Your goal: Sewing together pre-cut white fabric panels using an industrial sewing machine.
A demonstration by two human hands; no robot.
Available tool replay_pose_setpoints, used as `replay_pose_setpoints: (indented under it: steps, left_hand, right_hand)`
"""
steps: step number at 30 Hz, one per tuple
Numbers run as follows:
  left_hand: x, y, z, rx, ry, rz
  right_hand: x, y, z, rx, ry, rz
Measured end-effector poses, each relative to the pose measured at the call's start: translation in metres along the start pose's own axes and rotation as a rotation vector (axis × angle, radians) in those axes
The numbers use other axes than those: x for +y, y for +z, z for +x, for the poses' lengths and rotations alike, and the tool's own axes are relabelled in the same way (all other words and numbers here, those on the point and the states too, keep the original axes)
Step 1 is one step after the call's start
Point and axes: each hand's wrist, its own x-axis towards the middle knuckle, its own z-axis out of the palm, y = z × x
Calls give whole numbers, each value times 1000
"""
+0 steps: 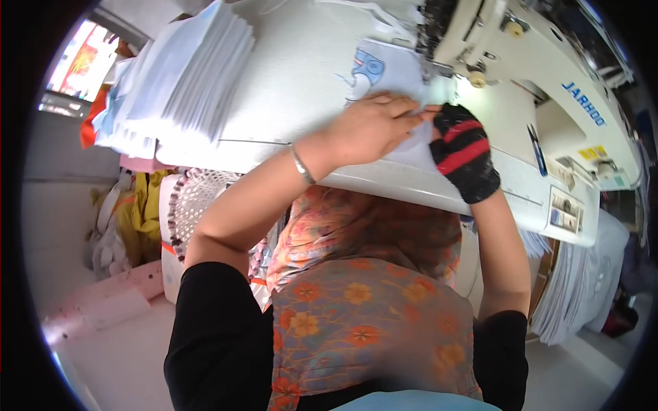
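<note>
A white fabric piece (411, 147) with a blue animal print lies on the sewing table, its far end beside the needle area of a sewing machine (541, 68). My left hand (377, 129), bare with a silver bracelet at the wrist, rests flat on this fabric with fingers stretched toward the right. On the fabric's right edge is my right hand (467, 154), in a black and red striped fingerless glove. Its fingers are curled in and closed at the cloth, their tips close to my left fingertips. The glove hides part of the grip.
A tall stack of white fabric pieces (185, 75) stands at the table's left. Blue-handled snips (537, 151) lie right of my gloved hand. More stacked fabric (572, 274) hangs below the table at right. Yellow cloth (147, 209) and a crocheted cover (199, 205) are below left.
</note>
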Motion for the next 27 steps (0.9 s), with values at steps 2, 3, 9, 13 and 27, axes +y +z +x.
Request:
replay_pose_setpoints:
  steps: [2,3,9,13,27]
  left_hand:
    - [20,15,11,76,-25,-8]
    - [17,13,12,78,-5,-7]
    - [10,13,14,80,5,7]
    - [-4,17,17,103,-7,33]
    - [-45,22,33,2,-21,93]
  right_hand:
    - [10,-19,-13,-56,-19,-20]
    - [8,-18,-13,-39,-33,-33]
    - [9,-11,-12,-56,-24,-98]
    - [11,-6,-14,-59,-37,-160]
    - [11,3,-3,-65,25,-221]
